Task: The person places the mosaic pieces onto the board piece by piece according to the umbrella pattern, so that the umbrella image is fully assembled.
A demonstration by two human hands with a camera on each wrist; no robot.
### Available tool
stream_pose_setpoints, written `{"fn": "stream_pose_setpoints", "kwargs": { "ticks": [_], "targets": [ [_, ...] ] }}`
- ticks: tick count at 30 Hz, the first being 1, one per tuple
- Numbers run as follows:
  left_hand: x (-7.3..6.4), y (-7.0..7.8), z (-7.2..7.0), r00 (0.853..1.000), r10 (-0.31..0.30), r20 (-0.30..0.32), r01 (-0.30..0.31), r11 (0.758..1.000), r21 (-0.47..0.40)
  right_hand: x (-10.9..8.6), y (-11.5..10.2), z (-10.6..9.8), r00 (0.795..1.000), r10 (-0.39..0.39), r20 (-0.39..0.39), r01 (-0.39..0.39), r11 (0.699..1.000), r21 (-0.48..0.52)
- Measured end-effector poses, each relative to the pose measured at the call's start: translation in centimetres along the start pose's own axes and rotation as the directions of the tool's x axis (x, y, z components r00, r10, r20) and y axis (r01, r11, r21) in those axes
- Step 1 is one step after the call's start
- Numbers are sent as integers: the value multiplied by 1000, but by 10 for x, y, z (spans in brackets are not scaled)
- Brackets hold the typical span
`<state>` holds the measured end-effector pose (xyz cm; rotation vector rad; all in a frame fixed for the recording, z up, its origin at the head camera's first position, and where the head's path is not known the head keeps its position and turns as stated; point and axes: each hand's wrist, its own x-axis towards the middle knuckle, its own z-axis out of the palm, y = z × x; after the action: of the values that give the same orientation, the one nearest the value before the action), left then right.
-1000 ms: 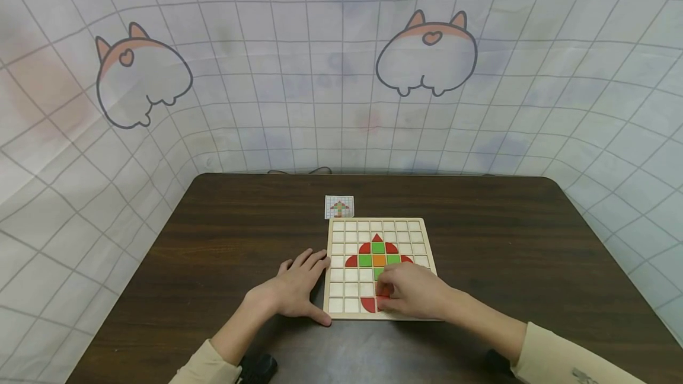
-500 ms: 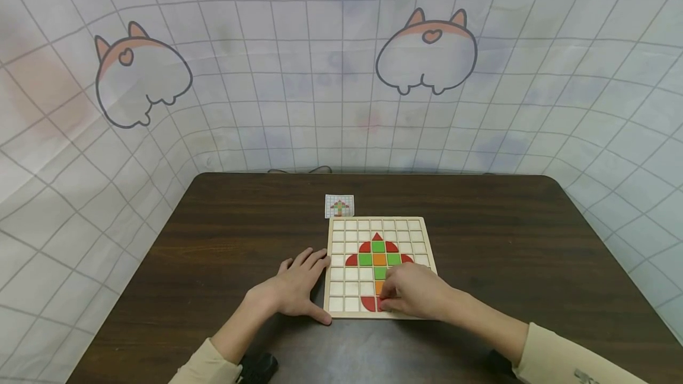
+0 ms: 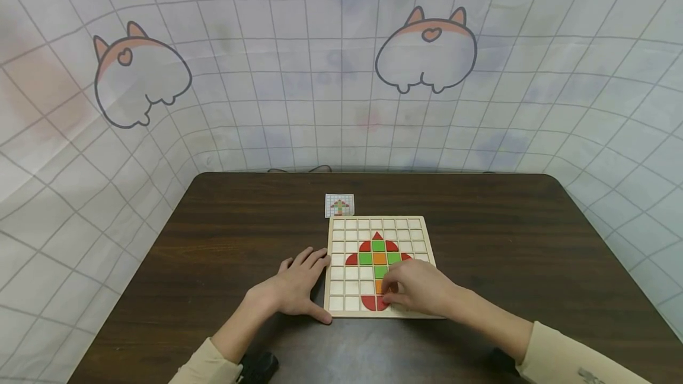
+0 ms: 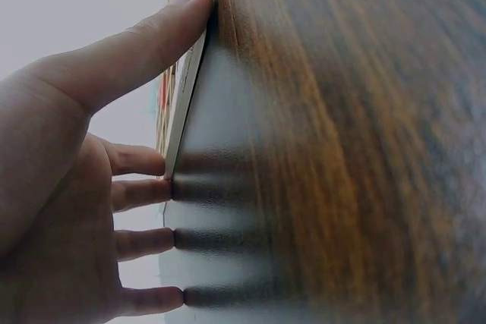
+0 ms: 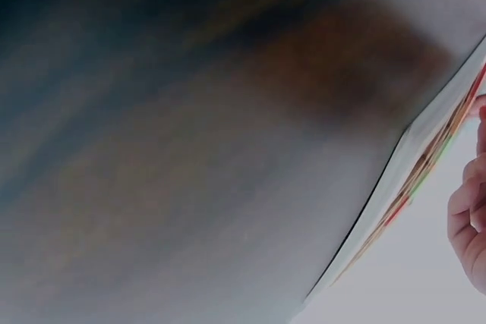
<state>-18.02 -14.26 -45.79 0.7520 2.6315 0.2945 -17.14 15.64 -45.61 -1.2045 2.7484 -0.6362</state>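
Note:
A square wooden grid board [image 3: 348, 314] lies before me in the head view, bearing red, green and orange pieces. On its left edge rest the fingertips of my left hand [image 3: 293, 290], fingers spread, thumb at the near corner. My right hand [image 3: 420, 287] is over the board's near right part, thumb and index bent beside a red quarter-round piece [image 3: 380, 305]. That piece sits in its cell next to another red quarter-round piece [image 3: 368, 303]; an orange square [image 3: 379, 287] is above it. Whether my right fingertips touch the red piece is unclear. Part of the board hides beneath this hand.
A small printed card [image 3: 339, 205] with a coloured grid figure lies at the board's far left corner. The dark wooden table [image 3: 240, 212] extends to both sides. Behind it hangs a white checked cloth [image 3: 347, 105].
My right hand has drawn slightly to the right, baring the orange square and more of the right red quarter-round piece, which now lies in its cell. The left hand stays put.

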Motion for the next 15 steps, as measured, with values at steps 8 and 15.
{"fn": "stream_pose_setpoints", "kwargs": {
  "ticks": [8,15],
  "targets": [
    [-2,0,-1,1000,6,0,-6,1000,-7,-7,15,-8,998,38,-49,-37,999,9],
    [-6,-1,-2,1000,0,-7,0,999,-35,-9,16,-11,999,36,-23,-35,999,36]
  ]
}}
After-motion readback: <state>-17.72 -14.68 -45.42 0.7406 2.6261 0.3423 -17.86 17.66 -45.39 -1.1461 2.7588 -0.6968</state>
